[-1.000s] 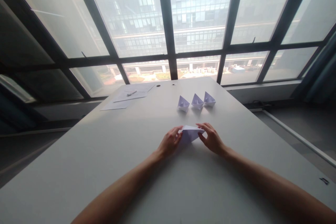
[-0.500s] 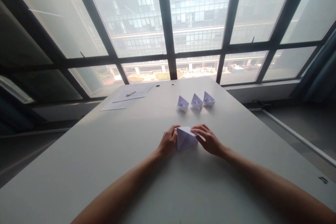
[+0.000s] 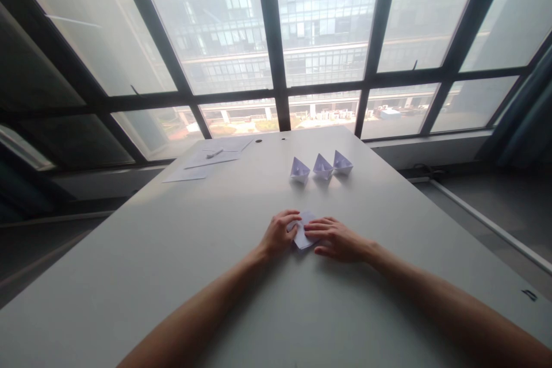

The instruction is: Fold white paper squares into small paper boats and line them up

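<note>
A small folded white paper piece (image 3: 303,233) lies flat on the white table (image 3: 224,276), mostly covered by both hands. My left hand (image 3: 279,233) rests on its left side with curled fingers. My right hand (image 3: 335,239) lies palm down over its right side, fingers pointing left and pressing it down. Beyond them, three finished paper boats (image 3: 321,166) stand in a row.
Loose white sheets (image 3: 211,160) with a small white pen-like object (image 3: 214,153) lie at the far left of the table, near two round holes in the tabletop. Large windows with dark frames stand behind the table. The table's right edge drops to a grey floor.
The paper stood up as a raised tent shape between my fingertips; now it is pressed flat on the table under both hands, which moved closer together.
</note>
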Available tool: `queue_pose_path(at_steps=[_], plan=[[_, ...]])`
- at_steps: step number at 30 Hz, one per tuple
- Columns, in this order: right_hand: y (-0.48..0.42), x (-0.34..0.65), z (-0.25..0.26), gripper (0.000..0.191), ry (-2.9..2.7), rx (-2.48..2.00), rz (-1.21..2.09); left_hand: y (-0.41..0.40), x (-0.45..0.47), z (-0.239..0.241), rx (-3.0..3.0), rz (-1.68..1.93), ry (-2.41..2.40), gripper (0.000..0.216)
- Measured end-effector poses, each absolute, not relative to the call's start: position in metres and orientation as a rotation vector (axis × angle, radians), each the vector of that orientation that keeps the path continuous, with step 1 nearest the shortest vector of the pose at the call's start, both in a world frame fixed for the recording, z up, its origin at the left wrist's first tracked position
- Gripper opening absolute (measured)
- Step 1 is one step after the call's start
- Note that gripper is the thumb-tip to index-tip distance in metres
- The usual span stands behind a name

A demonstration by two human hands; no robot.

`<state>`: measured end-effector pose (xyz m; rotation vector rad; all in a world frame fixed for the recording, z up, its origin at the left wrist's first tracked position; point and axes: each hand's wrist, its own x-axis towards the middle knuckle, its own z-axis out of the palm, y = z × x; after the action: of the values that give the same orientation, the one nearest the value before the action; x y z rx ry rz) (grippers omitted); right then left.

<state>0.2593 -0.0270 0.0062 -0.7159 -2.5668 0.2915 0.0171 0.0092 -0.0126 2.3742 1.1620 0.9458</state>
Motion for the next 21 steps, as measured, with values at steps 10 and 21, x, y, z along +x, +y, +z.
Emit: queue_pose_path(at_steps=[10, 21], plan=[[-0.017, 0.261, -0.009, 0.025, -2.35, -0.849, 0.226, 0.0, 0.017, -0.004, 2.711, 0.302, 1.019, 0.056], [-0.01, 0.267, -0.02, 0.038, -2.39, -1.015, 0.258, -0.005, 0.018, 0.005, 2.731, 0.346, 1.0, 0.075]])
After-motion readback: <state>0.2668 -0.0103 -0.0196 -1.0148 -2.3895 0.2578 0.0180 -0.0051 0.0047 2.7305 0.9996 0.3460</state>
